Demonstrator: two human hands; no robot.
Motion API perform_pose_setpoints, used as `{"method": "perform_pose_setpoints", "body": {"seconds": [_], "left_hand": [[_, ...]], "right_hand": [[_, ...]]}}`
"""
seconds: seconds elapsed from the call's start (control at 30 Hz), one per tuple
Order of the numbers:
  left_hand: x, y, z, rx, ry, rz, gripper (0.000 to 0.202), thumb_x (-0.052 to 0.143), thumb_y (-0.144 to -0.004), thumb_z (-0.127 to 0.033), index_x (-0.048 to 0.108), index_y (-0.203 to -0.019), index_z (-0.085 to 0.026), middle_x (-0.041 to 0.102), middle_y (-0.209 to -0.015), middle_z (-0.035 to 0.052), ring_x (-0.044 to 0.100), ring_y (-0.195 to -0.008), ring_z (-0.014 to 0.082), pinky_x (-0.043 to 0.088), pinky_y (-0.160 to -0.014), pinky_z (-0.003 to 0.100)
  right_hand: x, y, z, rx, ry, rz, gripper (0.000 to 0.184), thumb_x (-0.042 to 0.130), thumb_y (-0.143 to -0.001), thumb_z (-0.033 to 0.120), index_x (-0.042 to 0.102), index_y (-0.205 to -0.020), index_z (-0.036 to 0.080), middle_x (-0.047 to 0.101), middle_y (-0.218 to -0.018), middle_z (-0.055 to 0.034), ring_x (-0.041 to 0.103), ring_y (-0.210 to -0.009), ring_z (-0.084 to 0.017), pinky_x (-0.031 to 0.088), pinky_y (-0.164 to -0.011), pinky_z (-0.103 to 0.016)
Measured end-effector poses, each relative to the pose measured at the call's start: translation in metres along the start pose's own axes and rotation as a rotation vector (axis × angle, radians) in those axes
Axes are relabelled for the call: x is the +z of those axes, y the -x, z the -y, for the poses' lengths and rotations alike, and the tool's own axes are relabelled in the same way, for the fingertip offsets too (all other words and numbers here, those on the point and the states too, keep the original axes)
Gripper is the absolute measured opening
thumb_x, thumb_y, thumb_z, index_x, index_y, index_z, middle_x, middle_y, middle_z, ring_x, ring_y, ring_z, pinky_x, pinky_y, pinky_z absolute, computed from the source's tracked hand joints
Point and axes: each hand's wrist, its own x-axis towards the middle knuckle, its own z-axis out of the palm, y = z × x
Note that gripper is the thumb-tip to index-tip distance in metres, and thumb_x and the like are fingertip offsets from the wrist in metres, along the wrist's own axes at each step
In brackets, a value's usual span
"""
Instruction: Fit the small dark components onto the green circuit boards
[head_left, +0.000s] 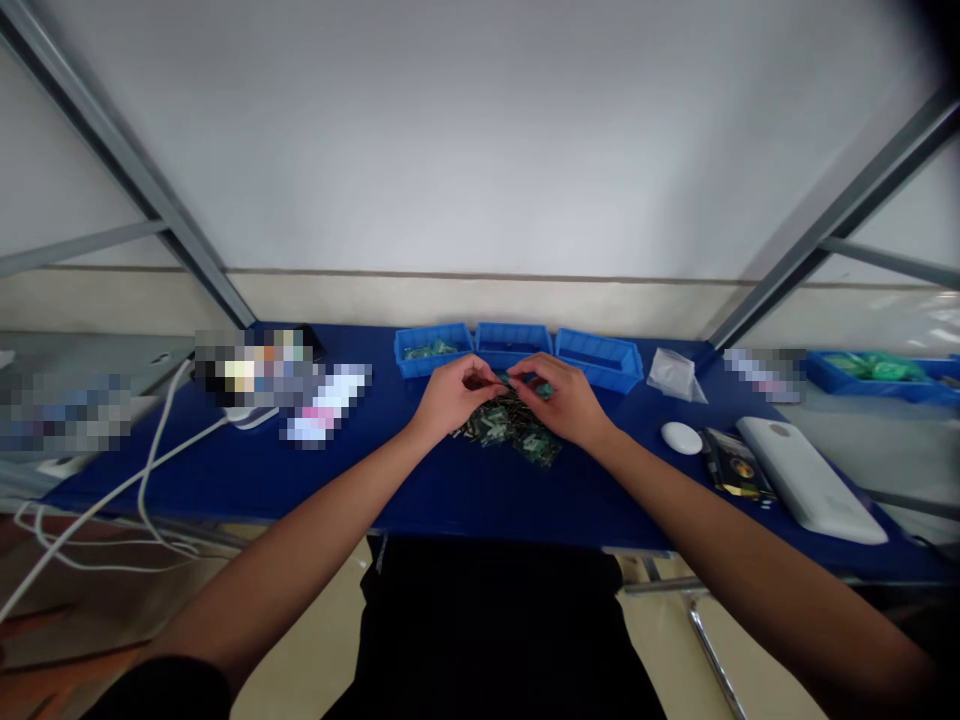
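Blue tabletop (300, 490), small-parts pile (496, 428) partly hidden by left hand (444, 398) and right hand (568, 402), fingers (480, 396) close together, any grip indiscernible.

Thin dark piece (504, 384) between left hand (452, 394) and right hand (564, 402): too small to identify. Pile of small green and brass-coloured parts (496, 428): partly hidden behind hands, single shapes blurred. Flat pale rectangle (328, 404): details pixelated. Black fabric sleeve (166, 690): cut off by bottom edge.

Soft, dimmish light, palest on the wall (465, 140); top-right corner black, edges stretched, patches over the counter (450, 500) pixelated.
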Motion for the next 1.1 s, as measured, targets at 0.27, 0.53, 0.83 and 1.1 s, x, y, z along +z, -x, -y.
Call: {"method": "perform_pose_setpoints", "body": {"seconds": [0.27, 0.53, 0.83, 1.1], "left_hand": [[-0.0008, 0.0017, -0.0082, 0.067, -0.044, -0.029, 0.025, 0.088, -0.084, -0.034, 0.069, -0.092, -0.02, 0.08, -0.091, 0.0034, 0.073, -0.079, 0.0178, 0.057, -0.074, 0.032], [0.0002, -0.0001, -0.004, 0.024, 0.108, -0.029, 0.039, 0.09, -0.083, -0.036, 0.064, -0.108, -0.019, 0.083, -0.098, 0.0072, 0.079, -0.088, 0.0213, 0.062, -0.083, 0.035], [0.0017, 0.0003, -0.0095, 0.085, 0.179, 0.02, 0.044, 0.082, -0.092, -0.035, 0.062, -0.128, -0.021, 0.078, -0.126, 0.0128, 0.079, -0.106, 0.0236, 0.064, -0.098, 0.042], [-0.0027, -0.0011, -0.0048, 0.108, -0.075, -0.096, 0.043, 0.074, -0.098, -0.033, 0.059, -0.136, -0.023, 0.074, -0.123, 0.0109, 0.075, -0.096, 0.0201, 0.062, -0.083, 0.036]], "right_hand": [[0.0014, -0.0005, -0.0016, 0.079, -0.029, 0.073, 0.011, 0.063, -0.1, 0.026, 0.074, -0.1, 0.024, 0.081, -0.097, -0.0039, 0.076, -0.083, -0.021, 0.061, -0.076, -0.034], [0.0046, 0.0015, -0.0025, 0.132, -0.039, 0.087, 0.016, 0.065, -0.101, 0.035, 0.076, -0.101, 0.024, 0.081, -0.096, -0.004, 0.074, -0.078, -0.02, 0.059, -0.074, -0.033], [0.0052, -0.0001, -0.0014, 0.361, -0.319, 0.13, 0.026, 0.071, -0.096, 0.049, 0.078, -0.1, 0.024, 0.08, -0.095, -0.0035, 0.073, -0.084, -0.021, 0.057, -0.077, -0.034], [0.0033, -0.0056, 0.0004, 0.642, -0.751, -0.086, 0.031, 0.085, -0.084, 0.053, 0.076, -0.091, 0.024, 0.074, -0.085, -0.0024, 0.06, -0.07, -0.014, 0.041, -0.052, -0.025]]}}
